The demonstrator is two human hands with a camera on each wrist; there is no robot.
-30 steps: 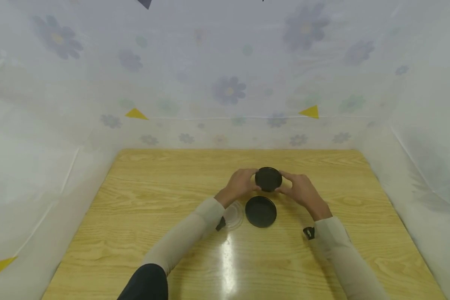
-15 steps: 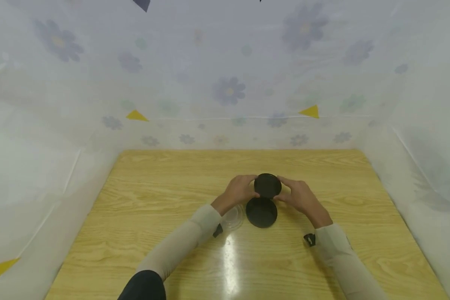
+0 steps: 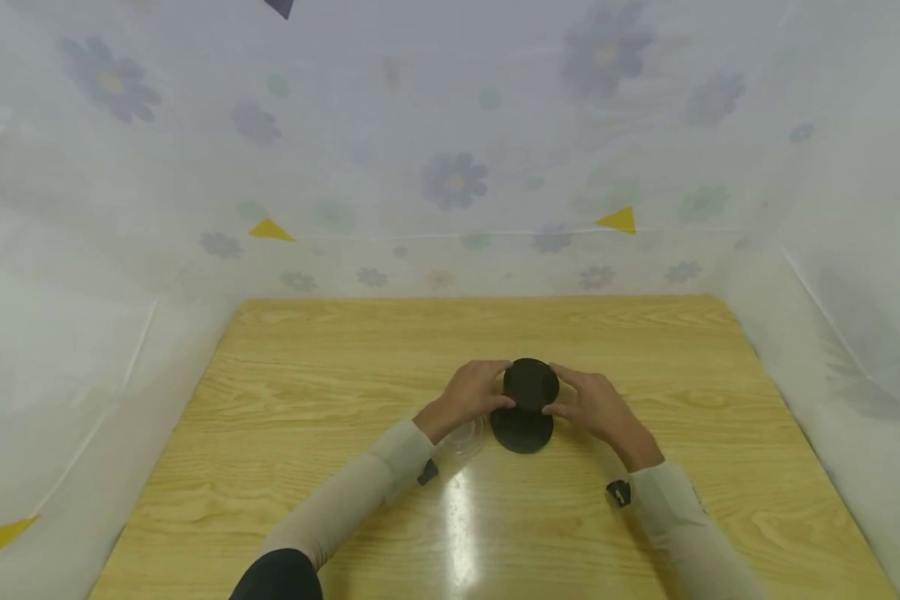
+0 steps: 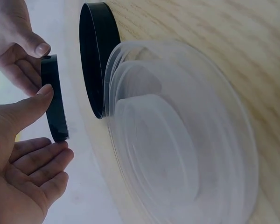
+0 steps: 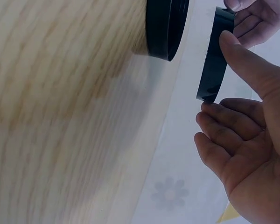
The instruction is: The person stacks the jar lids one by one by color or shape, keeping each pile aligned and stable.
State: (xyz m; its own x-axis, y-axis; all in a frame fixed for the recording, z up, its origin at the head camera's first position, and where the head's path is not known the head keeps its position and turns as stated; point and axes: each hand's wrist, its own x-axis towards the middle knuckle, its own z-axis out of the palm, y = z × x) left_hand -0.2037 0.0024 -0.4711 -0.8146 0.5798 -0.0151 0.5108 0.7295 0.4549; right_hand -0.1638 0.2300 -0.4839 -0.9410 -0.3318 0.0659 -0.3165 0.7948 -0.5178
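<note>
Between both hands is a small black round lid (image 3: 531, 383) with a short side wall. My left hand (image 3: 468, 392) pinches its left edge with thumb and fingertips, and my right hand (image 3: 588, 404) pinches the right edge the same way. Below it, a larger black round lid (image 3: 522, 438) lies on the table, its open side up. In the head view the held lid overlaps the larger one's far part. The left wrist view shows a gap between the small lid (image 4: 56, 102) and the large lid (image 4: 113, 35). Clear round plastic pieces (image 4: 219, 121), nested together, sit beside the large lid.
The wood-grain table (image 3: 307, 367) is enclosed by pale sheeting (image 3: 390, 167) with a flower print at the back and sides. My left forearm passes close by the clear plastic pieces and partly covers them. Yellow triangles (image 3: 618, 220) mark the sheeting.
Both hands have brought the small black lid nearer to me, from beyond the larger lid to overlapping its far part in the head view. The larger lid and clear pieces stay in place.
</note>
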